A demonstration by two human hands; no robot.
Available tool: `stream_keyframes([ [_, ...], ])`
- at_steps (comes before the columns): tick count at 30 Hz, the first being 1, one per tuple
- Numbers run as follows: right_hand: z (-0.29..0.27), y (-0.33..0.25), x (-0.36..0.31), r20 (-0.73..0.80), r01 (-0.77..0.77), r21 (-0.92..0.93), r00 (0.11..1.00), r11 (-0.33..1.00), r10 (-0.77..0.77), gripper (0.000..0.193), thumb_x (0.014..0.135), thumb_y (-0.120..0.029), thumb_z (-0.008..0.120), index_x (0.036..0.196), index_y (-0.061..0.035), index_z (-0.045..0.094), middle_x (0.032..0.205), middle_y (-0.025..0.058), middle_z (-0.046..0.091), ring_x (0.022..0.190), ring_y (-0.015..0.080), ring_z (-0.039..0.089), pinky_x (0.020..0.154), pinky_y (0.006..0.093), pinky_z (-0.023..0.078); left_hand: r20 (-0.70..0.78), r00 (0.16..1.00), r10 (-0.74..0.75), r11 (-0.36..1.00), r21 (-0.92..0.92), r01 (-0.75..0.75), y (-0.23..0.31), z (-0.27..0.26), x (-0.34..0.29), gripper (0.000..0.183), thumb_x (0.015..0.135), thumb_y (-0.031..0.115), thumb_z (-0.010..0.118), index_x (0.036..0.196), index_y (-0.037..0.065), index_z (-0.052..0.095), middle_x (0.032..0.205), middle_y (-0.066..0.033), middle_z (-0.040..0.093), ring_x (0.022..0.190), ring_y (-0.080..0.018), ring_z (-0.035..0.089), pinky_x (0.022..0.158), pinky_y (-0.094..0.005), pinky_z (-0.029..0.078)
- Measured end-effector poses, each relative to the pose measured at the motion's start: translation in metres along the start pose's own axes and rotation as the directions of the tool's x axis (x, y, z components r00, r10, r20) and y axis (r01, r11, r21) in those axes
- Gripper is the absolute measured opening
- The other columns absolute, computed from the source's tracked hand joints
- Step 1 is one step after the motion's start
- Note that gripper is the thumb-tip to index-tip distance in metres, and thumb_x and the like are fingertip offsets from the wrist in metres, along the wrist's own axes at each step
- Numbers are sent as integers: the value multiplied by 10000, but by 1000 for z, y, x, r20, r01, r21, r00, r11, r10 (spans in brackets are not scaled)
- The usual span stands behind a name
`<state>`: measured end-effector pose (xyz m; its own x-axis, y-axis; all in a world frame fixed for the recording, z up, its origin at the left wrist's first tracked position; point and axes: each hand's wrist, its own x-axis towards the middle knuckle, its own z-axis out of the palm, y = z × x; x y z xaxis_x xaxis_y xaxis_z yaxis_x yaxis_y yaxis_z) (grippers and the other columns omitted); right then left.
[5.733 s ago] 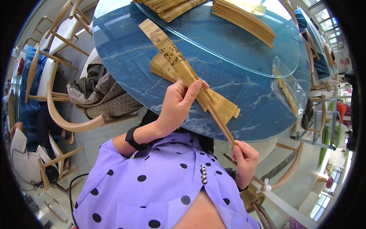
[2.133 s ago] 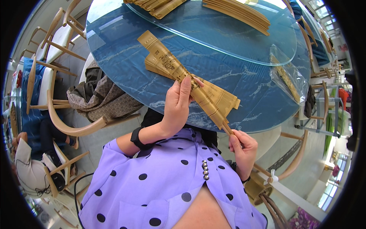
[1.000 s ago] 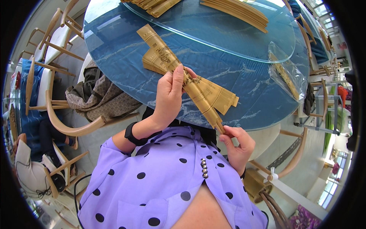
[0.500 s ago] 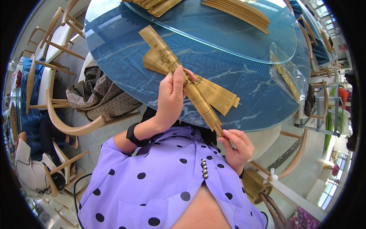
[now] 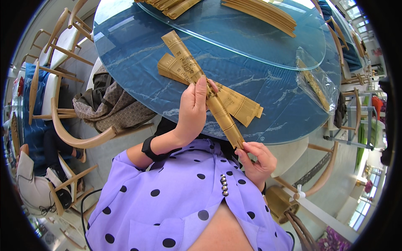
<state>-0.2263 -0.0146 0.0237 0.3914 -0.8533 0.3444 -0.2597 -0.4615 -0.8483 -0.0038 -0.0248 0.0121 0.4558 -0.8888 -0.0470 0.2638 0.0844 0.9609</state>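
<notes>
A long, narrow gold paper sleeve [image 5: 223, 115] with dark print slants across in front of me, its far end over the table. My left hand [image 5: 194, 104] grips it at the middle, thumb on top. At its near end, the fingertips of my right hand [image 5: 259, 160] pinch the tip; whatever is inside the sleeve is hidden. Beneath it, on the blue table, a fanned stack of similar gold sleeves [image 5: 243, 104] lies crosswise, partly covered by my left hand and the held sleeve.
A glass turntable [image 5: 251, 48] covers the far part of the round blue table [image 5: 138, 79]. Bundles of gold sleeves [image 5: 261, 16] rest at the back. To the right lies a clear plastic bag [image 5: 320, 85] with a gold piece inside. A patterned bag [image 5: 111, 102] sits on a chair at left.
The held sleeve's far end has swung slightly right, and my left hand moved right with it. My right hand shifted a little left; the narrow piece poking from the near end shows less.
</notes>
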Motion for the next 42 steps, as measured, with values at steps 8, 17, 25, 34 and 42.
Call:
stream_keyframes([
  [8, 1, -2, 6, 5, 68, -70, 998, 995, -68, 279, 727, 47, 855, 986, 26, 752, 881, 155, 743, 750, 226, 721, 651, 287, 565, 1, 999, 45, 996, 77, -45, 3, 6, -2, 462, 1133, 361, 352, 941, 28, 608, 766, 6, 516, 677, -70, 402, 619, -252, 379],
  [17, 5, -2, 12, 17, 110, 0, 994, 994, -110, 312, 691, 87, 842, 980, -16, 782, 852, 97, 695, 715, 177, 679, 600, 271, 547, 9, 999, 47, 997, 67, -47, 0, 3, 5, 407, 1123, 375, 394, 940, 80, 607, 717, 70, 471, 566, 14, 318, 479, -189, 228],
  [25, 7, -2, 13, 43, 163, -38, 986, 986, -161, 288, 640, 27, 875, 904, -35, 779, 808, 71, 675, 664, 167, 636, 539, 280, 504, 24, 996, 84, 981, 172, -86, -4, 5, 0, 444, 1127, 338, 384, 896, 33, 609, 712, 15, 484, 631, -61, 384, 566, -261, 343],
  [34, 6, -8, 28, 170, 275, -150, 953, 950, -249, 235, 656, -76, 880, 847, -45, 746, 781, 59, 671, 640, 199, 635, 541, 301, 485, 98, 995, 29, 938, 342, -61, -5, 1, 6, 449, 1124, 344, 380, 876, 40, 598, 744, 3, 532, 710, -71, 462, 668, -259, 396],
  [42, 6, -19, 34, 234, 443, -306, 893, 843, -384, 204, 670, -121, 846, 832, -76, 730, 767, 22, 653, 652, 180, 638, 552, 306, 463, 101, 994, 40, 935, 348, -73, 1, 4, 4, 440, 1123, 328, 384, 862, 44, 597, 721, 11, 500, 687, -75, 430, 647, -264, 377],
])
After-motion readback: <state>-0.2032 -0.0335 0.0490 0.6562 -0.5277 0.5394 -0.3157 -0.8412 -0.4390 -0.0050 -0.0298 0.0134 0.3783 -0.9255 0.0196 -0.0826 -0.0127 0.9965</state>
